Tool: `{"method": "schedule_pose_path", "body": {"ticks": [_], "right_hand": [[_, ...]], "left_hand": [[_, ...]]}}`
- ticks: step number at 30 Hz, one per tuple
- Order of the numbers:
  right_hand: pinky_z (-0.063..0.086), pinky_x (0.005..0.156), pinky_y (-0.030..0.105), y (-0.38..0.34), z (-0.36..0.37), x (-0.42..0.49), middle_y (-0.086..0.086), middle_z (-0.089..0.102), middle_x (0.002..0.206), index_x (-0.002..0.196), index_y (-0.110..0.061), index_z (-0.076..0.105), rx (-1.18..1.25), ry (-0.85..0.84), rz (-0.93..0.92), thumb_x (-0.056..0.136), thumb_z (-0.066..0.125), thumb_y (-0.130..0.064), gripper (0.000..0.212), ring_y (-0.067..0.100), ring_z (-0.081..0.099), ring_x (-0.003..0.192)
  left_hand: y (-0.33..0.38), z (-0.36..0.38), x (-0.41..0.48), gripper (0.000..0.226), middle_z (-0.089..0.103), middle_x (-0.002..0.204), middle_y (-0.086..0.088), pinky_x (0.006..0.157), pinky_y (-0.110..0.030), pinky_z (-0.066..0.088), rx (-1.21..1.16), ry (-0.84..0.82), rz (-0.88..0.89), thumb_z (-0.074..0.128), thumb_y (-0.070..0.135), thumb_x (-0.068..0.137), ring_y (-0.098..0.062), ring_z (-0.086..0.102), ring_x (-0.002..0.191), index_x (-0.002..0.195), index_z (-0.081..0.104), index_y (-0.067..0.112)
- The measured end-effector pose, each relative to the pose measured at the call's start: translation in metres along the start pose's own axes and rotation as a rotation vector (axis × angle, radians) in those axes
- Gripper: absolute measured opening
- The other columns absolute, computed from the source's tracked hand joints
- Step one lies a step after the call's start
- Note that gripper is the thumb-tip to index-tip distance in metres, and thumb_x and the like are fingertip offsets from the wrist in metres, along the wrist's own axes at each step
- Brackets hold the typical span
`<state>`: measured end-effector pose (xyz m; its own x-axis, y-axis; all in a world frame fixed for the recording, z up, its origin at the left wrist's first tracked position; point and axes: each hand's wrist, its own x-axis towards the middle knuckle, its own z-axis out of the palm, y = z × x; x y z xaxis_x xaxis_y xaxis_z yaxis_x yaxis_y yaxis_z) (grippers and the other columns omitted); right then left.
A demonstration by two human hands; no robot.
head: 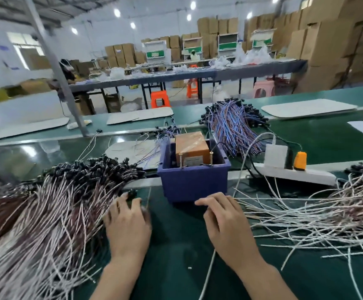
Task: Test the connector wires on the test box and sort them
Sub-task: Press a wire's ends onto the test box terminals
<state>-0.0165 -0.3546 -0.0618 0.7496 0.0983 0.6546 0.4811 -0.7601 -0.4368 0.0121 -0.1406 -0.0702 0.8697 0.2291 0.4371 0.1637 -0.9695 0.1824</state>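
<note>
The test box, orange-brown with two upright brass pins, stands inside a blue plastic bin at the centre of the green bench. A big pile of pink-white connector wires with black plugs lies on the left. My left hand rests palm down at that pile's edge, its fingertips touching a black plug. Pale connector wires are spread out on the right. My right hand sits in front of the bin with curled fingers, and a white wire trails out from under its palm.
A white power strip with a white adapter and an orange plug lies right of the bin. A bundle of blue-purple wires lies behind the bin. White mats lie on the far belt. A metal post rises at the left.
</note>
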Motion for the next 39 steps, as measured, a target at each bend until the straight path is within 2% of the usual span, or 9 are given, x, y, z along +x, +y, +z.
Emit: {"method": "schedule_pose_path", "body": {"ticks": [6,11,19,25,29,31,34,36,39], "right_hand": [[0.053,0.086,0.038,0.002,0.0,-0.002,-0.01,0.062,0.1,0.107,-0.022,0.07,0.041,-0.007,0.048,0.093,0.058,-0.003,0.026,0.015,0.059,0.093],[0.054,0.085,0.04,0.004,-0.001,-0.003,-0.01,0.061,0.1,0.104,-0.021,0.071,0.085,-0.002,0.062,0.093,0.058,0.001,0.028,0.016,0.06,0.094],[0.053,0.082,0.032,0.005,-0.001,-0.003,-0.014,0.058,0.1,0.104,-0.022,0.071,0.114,-0.005,0.091,0.095,0.056,-0.001,0.028,0.009,0.059,0.092],[0.053,0.08,0.03,0.004,-0.002,-0.002,-0.015,0.057,0.1,0.104,-0.023,0.071,0.126,-0.008,0.102,0.095,0.052,-0.006,0.027,0.009,0.059,0.088],[0.052,0.078,0.029,0.005,-0.001,-0.002,-0.015,0.057,0.1,0.104,-0.023,0.072,0.131,-0.014,0.112,0.096,0.054,-0.004,0.027,0.008,0.058,0.085],[0.051,0.077,0.027,0.005,-0.001,-0.002,-0.015,0.057,0.101,0.104,-0.023,0.072,0.139,-0.012,0.118,0.096,0.053,-0.005,0.027,0.008,0.058,0.084],[0.049,0.076,0.025,0.005,-0.002,-0.002,-0.016,0.056,0.1,0.104,-0.024,0.072,0.141,-0.013,0.123,0.096,0.053,-0.005,0.028,0.007,0.058,0.083],[0.047,0.075,0.022,0.005,-0.001,-0.002,-0.016,0.056,0.1,0.104,-0.024,0.072,0.138,-0.016,0.127,0.096,0.054,-0.004,0.028,0.007,0.057,0.082],[0.043,0.074,0.018,0.006,-0.001,-0.002,-0.017,0.056,0.1,0.104,-0.024,0.072,0.141,-0.02,0.132,0.096,0.055,-0.003,0.028,0.005,0.056,0.08]], "left_hand": [[-0.006,0.002,0.005,0.042,0.04,0.155,-0.014,0.112,-0.046,0.023,0.12,-0.132,-0.125,0.035,0.034,0.099,-0.032,0.03,0.143,0.128,0.061,0.018],[-0.008,0.003,0.007,0.047,0.04,0.156,-0.009,0.11,-0.047,0.024,0.16,-0.148,-0.14,0.033,0.034,0.098,-0.03,0.031,0.141,0.13,0.061,0.014],[-0.009,0.007,0.006,0.039,0.055,0.134,-0.01,0.098,-0.046,0.03,0.151,-0.141,-0.133,0.042,0.028,0.095,-0.03,0.043,0.124,0.116,0.068,0.007],[-0.007,0.006,0.006,0.043,0.049,0.147,-0.013,0.105,-0.049,0.032,0.111,-0.16,-0.157,0.041,0.027,0.097,-0.032,0.036,0.136,0.123,0.065,0.002],[-0.01,0.006,0.01,0.051,0.038,0.157,-0.003,0.11,-0.048,0.025,0.131,-0.151,-0.086,0.027,0.031,0.098,-0.028,0.028,0.142,0.131,0.06,0.01],[-0.011,0.006,0.01,0.058,0.044,0.153,-0.005,0.112,-0.049,0.021,0.089,-0.129,-0.036,0.021,0.029,0.094,-0.03,0.03,0.143,0.127,0.063,0.009],[-0.012,0.008,0.01,0.051,0.057,0.139,-0.016,0.114,-0.054,0.022,0.046,-0.101,-0.046,0.031,0.026,0.093,-0.035,0.038,0.139,0.119,0.068,0.004],[-0.012,0.008,0.01,0.04,0.056,0.139,-0.019,0.116,-0.055,0.019,0.052,-0.132,-0.082,0.041,0.023,0.097,-0.035,0.035,0.14,0.121,0.067,0.006],[-0.011,0.008,0.009,0.038,0.056,0.139,-0.019,0.117,-0.056,0.014,0.061,-0.153,-0.092,0.043,0.024,0.097,-0.034,0.032,0.142,0.123,0.065,0.007]]}}
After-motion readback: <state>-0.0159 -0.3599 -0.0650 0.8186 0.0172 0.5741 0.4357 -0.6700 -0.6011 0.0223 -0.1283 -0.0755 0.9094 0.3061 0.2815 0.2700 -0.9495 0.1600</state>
